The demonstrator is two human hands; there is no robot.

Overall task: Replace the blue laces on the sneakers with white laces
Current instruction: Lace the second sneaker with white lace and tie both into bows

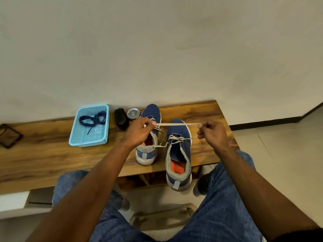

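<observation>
Though blurred, tin (133,113) label unreadable.

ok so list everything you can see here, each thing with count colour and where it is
sneakers: 2, blue with grey collars and orange insoles, side by side on the table, toes toward the wall
white lace: 1 stretched between both hands above the sneakers; more white lacing on the sneakers
blue laces: dark blue tangle in the basket; count unclear
basket: 1, light blue, on the table left of the sneakers
black object: 1, between basket and tin
round tin: 1, silver lid, by the wall
table: 1, brown wood, against the wall
dark case: 1, far left on the table
left hand: pinches the lace
right hand: pinches the lace
jeans: blue, on both legs
</observation>
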